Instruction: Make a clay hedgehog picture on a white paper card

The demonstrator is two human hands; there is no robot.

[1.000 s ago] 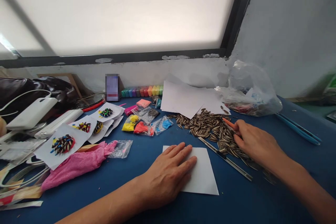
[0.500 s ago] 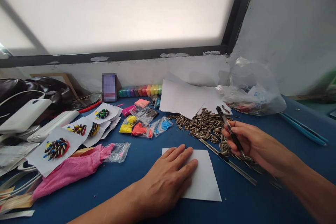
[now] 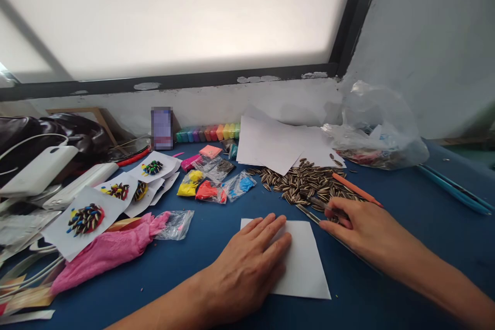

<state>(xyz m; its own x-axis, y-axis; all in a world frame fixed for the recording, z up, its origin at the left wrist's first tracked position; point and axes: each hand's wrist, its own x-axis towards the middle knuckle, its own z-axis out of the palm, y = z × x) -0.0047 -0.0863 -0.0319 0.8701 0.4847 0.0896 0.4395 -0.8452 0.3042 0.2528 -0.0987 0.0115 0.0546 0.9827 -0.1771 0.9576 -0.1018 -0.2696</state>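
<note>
My left hand (image 3: 247,263) lies flat, palm down, on a small white sheet of paper (image 3: 305,268) on the blue table. My right hand (image 3: 359,232) is just right of the sheet, fingers closed on a dark pen (image 3: 323,204) whose tip points left over the edge of a pile of striped sunflower seeds (image 3: 301,183). A thin metal tool (image 3: 307,212) lies partly under that hand. An orange pencil (image 3: 356,191) rests on the seeds behind it.
Small bags of coloured clay (image 3: 211,185), a row of clay blocks (image 3: 209,133), paper cards with seed figures (image 3: 87,216), a pink cloth (image 3: 112,247), loose white sheets (image 3: 278,147), a clear plastic bag (image 3: 379,129), blue pens (image 3: 452,188), phones and cables at left.
My right hand took a dark pen from the seed pile, lifted it, then lowered it toward the sheet's right edge. The orange pencil now lies uncovered. My left hand stayed put.
</note>
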